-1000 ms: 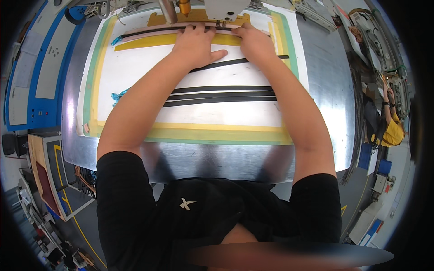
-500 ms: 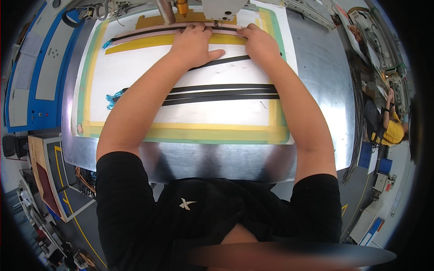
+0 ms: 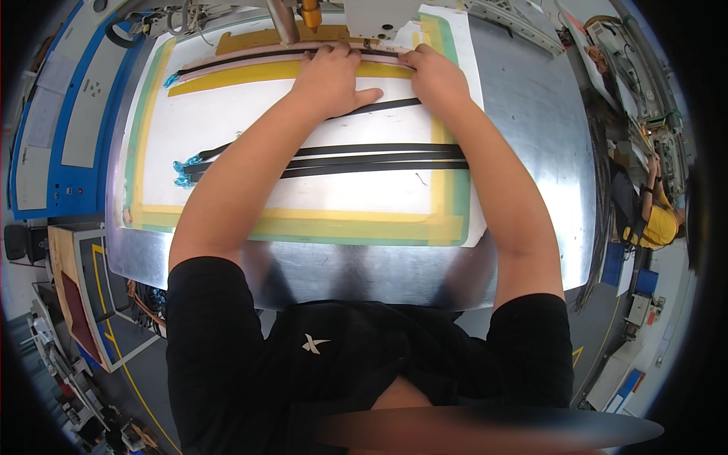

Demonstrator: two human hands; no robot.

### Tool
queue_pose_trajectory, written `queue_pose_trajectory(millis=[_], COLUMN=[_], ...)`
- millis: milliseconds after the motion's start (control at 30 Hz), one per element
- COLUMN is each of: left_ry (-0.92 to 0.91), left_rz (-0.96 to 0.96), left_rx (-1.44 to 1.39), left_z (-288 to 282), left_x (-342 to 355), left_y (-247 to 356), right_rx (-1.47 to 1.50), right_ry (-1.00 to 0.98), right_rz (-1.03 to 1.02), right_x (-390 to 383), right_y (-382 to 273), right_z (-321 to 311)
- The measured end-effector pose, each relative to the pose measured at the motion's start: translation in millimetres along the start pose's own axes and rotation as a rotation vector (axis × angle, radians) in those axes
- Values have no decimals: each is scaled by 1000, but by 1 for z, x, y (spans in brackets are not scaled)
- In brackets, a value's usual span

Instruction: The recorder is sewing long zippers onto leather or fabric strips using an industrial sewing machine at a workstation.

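Observation:
A long black strap (image 3: 250, 64) with a blue-wrapped left end (image 3: 172, 79) lies along a pink strip (image 3: 227, 70), under the machine head (image 3: 384, 19). My left hand (image 3: 331, 80) lies flat over the strap, fingertips on it and thumb spread to the right. At the strap's right part, my right hand (image 3: 438, 78) has its fingers bent and closed on it. Another black strap (image 3: 387, 105) runs slantwise beneath my wrists. Several more black straps (image 3: 371, 161), with blue-wrapped ends (image 3: 182, 173), lie nearer me, partly behind my left forearm.
A white sheet (image 3: 364, 191) edged with yellow and green tape covers part of the metal table (image 3: 523, 98). A brass-coloured nozzle (image 3: 311, 14) and a metal rod (image 3: 283, 21) hang close above my left hand. A blue cabinet (image 3: 68, 144) stands left; a person in yellow (image 3: 661, 226) is at right.
The white sheet and the straps have slid a little to the left under the machine head. My hands stay on the strap, almost in the same place.

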State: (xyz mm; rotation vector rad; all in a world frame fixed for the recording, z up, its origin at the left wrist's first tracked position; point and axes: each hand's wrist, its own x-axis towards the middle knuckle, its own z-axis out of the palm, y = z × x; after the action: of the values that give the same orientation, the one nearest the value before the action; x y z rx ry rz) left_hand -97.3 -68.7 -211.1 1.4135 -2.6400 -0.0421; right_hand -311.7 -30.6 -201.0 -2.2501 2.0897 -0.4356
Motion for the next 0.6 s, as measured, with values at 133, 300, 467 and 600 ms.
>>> queue_pose_trajectory(millis=[133,300,467,600], left_ry=[53,4,49,40], left_rz=[-18,-61,-2,-30], left_rx=[26,65,-31,60], left_z=[-4,-11,4,-7], left_x=[-5,-7,-2,-4], left_y=[1,-3,-7,4], right_rx=[19,19,54,64], right_ry=[15,29,73,53], right_rz=[-18,-36,-51,-53], right_x=[1,4,1,-2], right_y=[-2,-13,-13,-9], right_z=[5,13,17,11])
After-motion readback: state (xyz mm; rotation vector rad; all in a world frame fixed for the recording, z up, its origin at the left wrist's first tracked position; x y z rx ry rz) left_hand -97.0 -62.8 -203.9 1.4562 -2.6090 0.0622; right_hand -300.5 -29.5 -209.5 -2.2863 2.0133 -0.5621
